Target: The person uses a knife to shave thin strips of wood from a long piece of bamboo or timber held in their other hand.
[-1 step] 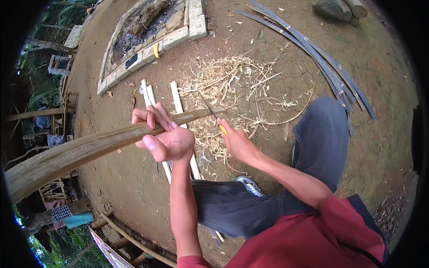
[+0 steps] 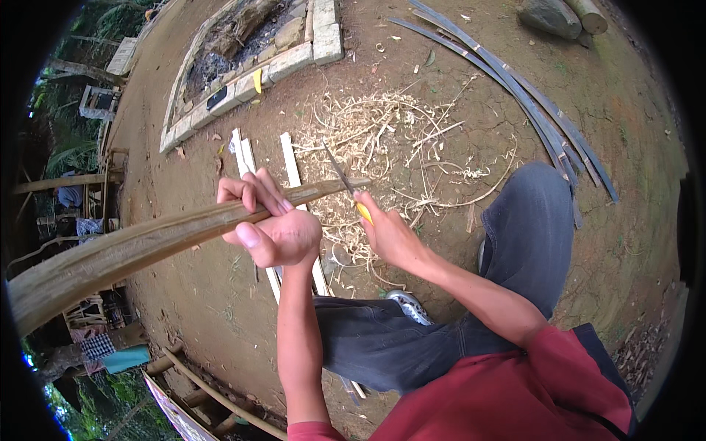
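Note:
My left hand (image 2: 276, 228) is wrapped round a long brown wooden pole (image 2: 140, 240). The pole runs from the left edge of the picture, where it looks thick, to a narrower tip right of my hand. My right hand (image 2: 393, 234) grips a knife (image 2: 363, 212) by its yellow handle. The thin dark blade points up and away and crosses the pole close to its tip; whether it touches the wood I cannot tell. Pale curled wood shavings (image 2: 368, 125) lie on the ground beyond and beneath both hands.
Long pale strips (image 2: 291, 158) lie on the ground under my left arm. A bundle of long dark strips (image 2: 507, 77) curves across the upper right. Further off are a block-edged fire pit (image 2: 294, 60), a phone (image 2: 216, 98), a yellow object (image 2: 257, 81) and a large stone (image 2: 548, 18).
The knife in my right hand has turned slightly, and its blade shows longer beyond the pole. My left hand keeps its hold in the same place.

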The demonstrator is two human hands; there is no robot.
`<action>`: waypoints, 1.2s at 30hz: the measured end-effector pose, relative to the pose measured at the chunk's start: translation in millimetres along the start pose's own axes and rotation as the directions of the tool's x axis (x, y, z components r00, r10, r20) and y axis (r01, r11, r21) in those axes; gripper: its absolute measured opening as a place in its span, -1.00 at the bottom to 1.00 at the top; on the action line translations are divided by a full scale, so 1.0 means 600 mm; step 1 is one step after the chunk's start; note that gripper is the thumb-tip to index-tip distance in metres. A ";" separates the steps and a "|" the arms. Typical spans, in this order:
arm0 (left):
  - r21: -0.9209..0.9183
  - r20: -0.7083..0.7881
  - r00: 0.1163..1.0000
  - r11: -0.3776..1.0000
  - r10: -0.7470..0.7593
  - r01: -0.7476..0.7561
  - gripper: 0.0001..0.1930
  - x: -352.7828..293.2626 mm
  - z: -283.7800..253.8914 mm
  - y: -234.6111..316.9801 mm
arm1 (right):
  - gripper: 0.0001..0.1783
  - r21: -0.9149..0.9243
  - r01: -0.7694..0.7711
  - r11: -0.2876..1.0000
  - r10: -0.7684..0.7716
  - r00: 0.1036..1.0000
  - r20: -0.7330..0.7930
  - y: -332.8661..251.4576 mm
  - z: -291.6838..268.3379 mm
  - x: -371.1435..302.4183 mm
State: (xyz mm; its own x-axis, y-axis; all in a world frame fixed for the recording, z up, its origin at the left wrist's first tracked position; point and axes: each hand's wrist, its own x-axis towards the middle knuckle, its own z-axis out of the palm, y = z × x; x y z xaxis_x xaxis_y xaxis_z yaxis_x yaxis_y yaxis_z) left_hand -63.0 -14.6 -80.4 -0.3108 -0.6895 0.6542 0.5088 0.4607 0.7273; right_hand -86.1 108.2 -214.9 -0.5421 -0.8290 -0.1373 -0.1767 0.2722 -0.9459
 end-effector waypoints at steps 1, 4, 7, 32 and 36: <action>0.018 -0.005 1.000 1.000 0.025 -0.025 -0.41 0.001 -0.001 0.001 | -0.50 0.017 0.089 0.996 -0.088 0.994 -0.060 -0.024 -0.007 -0.008; -0.001 -0.001 1.000 1.000 -0.014 0.014 -0.42 0.001 -0.001 -0.002 | -0.51 -0.001 0.426 0.905 -0.397 0.843 -0.364 -0.068 -0.031 0.023; -0.005 0.019 1.000 1.000 -0.022 0.022 -0.44 0.001 -0.005 -0.002 | -0.53 -0.035 0.460 0.887 -0.425 0.787 -0.448 -0.062 -0.012 0.033; -0.032 0.036 0.999 0.999 -0.022 0.023 -0.49 0.006 -0.015 0.000 | -0.52 -0.060 0.453 0.890 -0.415 0.748 -0.518 -0.075 -0.035 0.020; -0.014 0.056 0.998 1.000 -0.016 0.017 -0.48 -0.001 0.004 0.005 | -0.48 -0.088 0.239 0.967 -0.254 0.918 -0.303 0.054 0.033 0.013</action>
State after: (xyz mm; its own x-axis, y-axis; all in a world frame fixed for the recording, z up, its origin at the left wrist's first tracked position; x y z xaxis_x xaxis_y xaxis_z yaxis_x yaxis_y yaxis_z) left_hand -63.2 -11.3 -78.2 -0.3638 -0.6643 0.6529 0.5146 0.4409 0.7354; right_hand -79.6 101.0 -252.5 -0.7020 -0.6824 0.2037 -0.3725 0.1080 -0.9217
